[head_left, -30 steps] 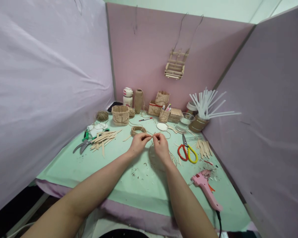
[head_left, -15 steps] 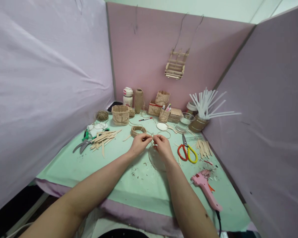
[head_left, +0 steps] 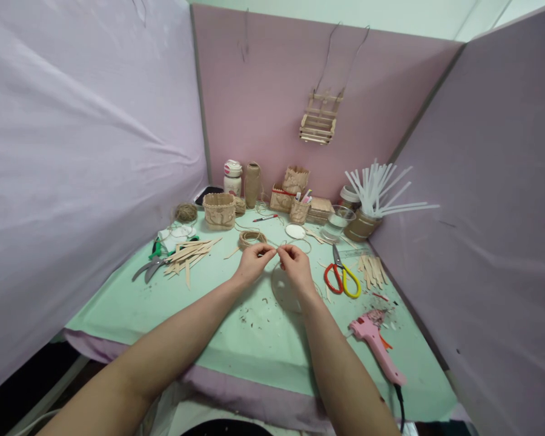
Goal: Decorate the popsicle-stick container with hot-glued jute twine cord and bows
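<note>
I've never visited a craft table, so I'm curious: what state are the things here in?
Left hand, pinched at thin twine
Right hand, pinched beside it
Scissors, blades closed
Shears, blades apart
Glue gun, lying on its side
White bottle, upright, lid on
Pen, lying down
Hanging rack, suspended by wires
White sticks, leaning in jar

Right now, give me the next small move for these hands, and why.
Perhaps ease the right hand slightly away from the left hand to straighten the twine: both appear to pinch it, fingertips nearly meeting, while a slack loop curves just beyond the right hand.
</note>
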Demonstrator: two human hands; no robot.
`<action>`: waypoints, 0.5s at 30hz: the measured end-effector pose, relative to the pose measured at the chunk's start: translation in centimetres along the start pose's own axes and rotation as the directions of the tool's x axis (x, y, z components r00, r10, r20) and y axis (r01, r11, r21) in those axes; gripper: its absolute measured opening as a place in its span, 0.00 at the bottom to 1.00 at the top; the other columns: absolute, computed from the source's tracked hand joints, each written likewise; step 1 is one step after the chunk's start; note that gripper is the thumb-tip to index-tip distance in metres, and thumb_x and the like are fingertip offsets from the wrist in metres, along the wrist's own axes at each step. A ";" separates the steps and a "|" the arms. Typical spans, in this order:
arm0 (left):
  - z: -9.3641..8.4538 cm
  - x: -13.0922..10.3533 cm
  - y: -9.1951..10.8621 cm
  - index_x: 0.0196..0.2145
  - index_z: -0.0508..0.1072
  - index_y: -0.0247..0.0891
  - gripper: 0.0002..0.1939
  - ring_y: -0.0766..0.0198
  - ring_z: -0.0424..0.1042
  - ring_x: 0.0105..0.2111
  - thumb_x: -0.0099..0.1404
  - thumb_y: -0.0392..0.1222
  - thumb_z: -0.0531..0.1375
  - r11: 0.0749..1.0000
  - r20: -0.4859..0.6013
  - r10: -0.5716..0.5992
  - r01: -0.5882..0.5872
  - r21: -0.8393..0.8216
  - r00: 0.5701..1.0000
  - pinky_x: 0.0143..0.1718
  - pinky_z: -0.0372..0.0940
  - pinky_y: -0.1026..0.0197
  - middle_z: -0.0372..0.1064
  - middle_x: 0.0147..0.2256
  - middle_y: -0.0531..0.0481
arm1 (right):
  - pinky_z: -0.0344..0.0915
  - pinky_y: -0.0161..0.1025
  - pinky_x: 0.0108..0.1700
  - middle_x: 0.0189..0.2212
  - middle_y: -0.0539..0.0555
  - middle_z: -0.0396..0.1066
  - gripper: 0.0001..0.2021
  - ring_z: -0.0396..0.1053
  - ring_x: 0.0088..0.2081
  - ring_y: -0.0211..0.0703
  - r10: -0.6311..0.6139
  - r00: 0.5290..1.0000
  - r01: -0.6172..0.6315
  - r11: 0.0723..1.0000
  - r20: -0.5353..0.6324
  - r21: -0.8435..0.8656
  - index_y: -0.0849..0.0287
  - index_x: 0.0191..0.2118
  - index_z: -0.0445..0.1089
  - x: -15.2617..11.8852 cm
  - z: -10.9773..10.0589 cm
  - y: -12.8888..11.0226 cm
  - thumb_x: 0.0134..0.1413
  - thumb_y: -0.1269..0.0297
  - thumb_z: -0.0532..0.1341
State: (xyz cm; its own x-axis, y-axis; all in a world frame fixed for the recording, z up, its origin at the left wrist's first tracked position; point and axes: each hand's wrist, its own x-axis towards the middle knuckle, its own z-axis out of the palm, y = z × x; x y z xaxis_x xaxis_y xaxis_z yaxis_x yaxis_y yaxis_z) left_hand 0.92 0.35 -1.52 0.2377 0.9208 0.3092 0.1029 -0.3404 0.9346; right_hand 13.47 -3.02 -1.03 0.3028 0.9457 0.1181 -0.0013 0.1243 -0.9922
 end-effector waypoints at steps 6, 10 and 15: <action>-1.3 0.7 1.1 0.36 0.72 0.35 0.12 0.62 0.71 0.37 0.60 0.46 0.59 0.998 -0.277 0.022 -0.036 -0.046 0.961 0.40 0.65 0.62 0.72 0.36 0.46 | 0.57 0.36 0.30 0.21 0.47 0.65 0.08 0.60 0.25 0.38 -0.062 0.998 0.061 0.992 -0.003 -0.113 0.58 0.27 0.69 -0.2 0.0 -0.1 0.48 0.59 0.60; -5.8 1.7 3.0 0.39 0.68 0.36 0.08 0.65 0.68 0.41 0.60 0.38 0.58 0.966 -0.699 0.173 -0.258 -0.018 0.694 0.44 0.64 0.63 0.68 0.39 0.48 | 0.57 0.36 0.33 0.23 0.48 0.68 0.07 0.61 0.27 0.39 -0.095 0.995 0.092 0.979 -0.008 -0.180 0.58 0.26 0.69 -0.5 0.2 -0.3 0.47 0.61 0.60; -11.8 1.2 6.5 0.39 0.61 0.36 0.11 0.68 0.66 0.39 0.58 0.27 0.52 0.920 -0.948 0.170 -0.387 0.055 0.268 0.35 0.62 0.67 0.64 0.42 0.48 | 0.57 0.36 0.33 0.23 0.48 0.68 0.06 0.61 0.27 0.40 -0.107 0.994 0.106 0.969 0.009 -0.224 0.57 0.25 0.69 -0.6 0.4 0.0 0.47 0.61 0.59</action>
State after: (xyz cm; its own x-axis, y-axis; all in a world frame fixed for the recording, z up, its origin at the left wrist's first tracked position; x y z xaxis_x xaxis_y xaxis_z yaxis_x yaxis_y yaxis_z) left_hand -9.56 1.48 7.04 -0.8350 0.3693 0.4080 0.0560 -0.6806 0.7305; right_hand 12.88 -3.43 -1.07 0.2927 0.9297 0.2235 0.2446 0.1532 -0.9575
